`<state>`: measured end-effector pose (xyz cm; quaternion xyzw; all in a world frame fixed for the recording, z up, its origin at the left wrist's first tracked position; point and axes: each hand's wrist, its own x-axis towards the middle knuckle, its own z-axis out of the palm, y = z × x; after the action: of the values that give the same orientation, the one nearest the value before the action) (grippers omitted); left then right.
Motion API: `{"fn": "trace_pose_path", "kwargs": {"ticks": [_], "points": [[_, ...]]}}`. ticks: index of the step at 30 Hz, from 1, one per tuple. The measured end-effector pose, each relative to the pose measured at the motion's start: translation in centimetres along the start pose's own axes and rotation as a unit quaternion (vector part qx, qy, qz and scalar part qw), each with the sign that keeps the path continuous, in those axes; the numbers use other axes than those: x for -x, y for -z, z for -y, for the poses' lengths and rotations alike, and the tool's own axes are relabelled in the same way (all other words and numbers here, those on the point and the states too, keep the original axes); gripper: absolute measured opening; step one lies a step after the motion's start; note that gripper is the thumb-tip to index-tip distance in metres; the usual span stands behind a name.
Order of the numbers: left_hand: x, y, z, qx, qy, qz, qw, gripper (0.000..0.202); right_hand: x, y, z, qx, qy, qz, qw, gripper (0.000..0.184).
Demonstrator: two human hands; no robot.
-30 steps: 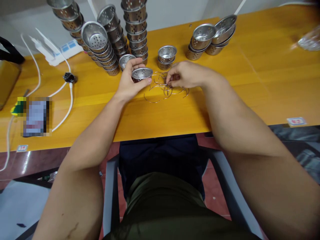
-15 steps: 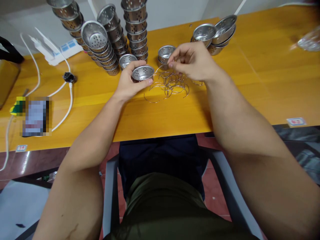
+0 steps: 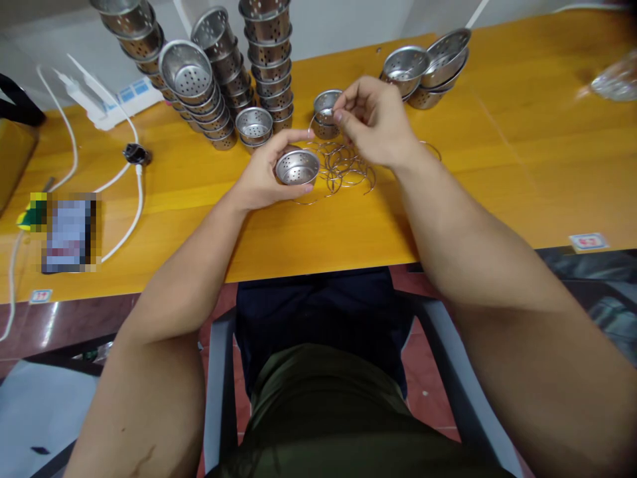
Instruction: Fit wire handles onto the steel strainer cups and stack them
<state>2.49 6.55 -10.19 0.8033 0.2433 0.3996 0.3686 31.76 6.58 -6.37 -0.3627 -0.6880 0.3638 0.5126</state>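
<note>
My left hand [image 3: 263, 174] is closed around a small perforated metal cup [image 3: 297, 167], fingers behind it and thumb along its near side, its open top facing up. Between thumb and fingertips my right hand [image 3: 374, 119] pinches a thin curved wire [image 3: 311, 123], whose far end reaches the left fingertips just above the cup. Beneath and between the hands lies a tangle of thin wire rings [image 3: 343, 166] on the table. Just behind the right fingertips stand two stacked perforated cups [image 3: 326, 119], partly covered by that hand.
Tall stacks of perforated cups [image 3: 271, 70] rise at the back left, with a shorter stack [image 3: 254, 126] before them. More cups [image 3: 405, 70] sit at the back right. A power strip [image 3: 124, 103], white cable [image 3: 139, 212] and phone [image 3: 70, 232] occupy the left side of the wooden table [image 3: 497, 192].
My left hand has brought the cup slightly right and nearer to me. My right hand has shifted a little left, still pinching the wire, which now stands more upright.
</note>
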Motion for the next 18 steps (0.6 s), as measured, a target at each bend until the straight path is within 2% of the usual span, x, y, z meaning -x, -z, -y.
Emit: {"fn": "trace_pose_path", "kwargs": {"ticks": [3,7,12,15,18], "points": [[0.0,-0.1,-0.3,0.01,-0.026,-0.003,1.0,0.119,0.4,-0.8,0.3,0.04,0.032,-0.049,0.997,0.082],[0.0,0.0,-0.8,-0.001,-0.035,-0.029,0.999,0.122,0.5,-1.2,0.1,0.05,0.016,-0.043,0.998,0.078],[-0.2,0.3,-2.8,-0.057,-0.059,0.005,0.997,0.09,0.6,-1.2,-0.1,0.074,0.02,-0.037,0.996,0.077],[-0.3,0.3,-3.3,-0.07,-0.057,0.003,0.996,0.087,1.3,-1.0,1.6,0.117,0.036,-0.018,0.992,0.059],[-0.2,0.4,-3.1,-0.093,-0.071,0.025,0.993,0.087,2.1,-0.8,3.3,0.129,0.088,0.008,0.988,0.043]]}}
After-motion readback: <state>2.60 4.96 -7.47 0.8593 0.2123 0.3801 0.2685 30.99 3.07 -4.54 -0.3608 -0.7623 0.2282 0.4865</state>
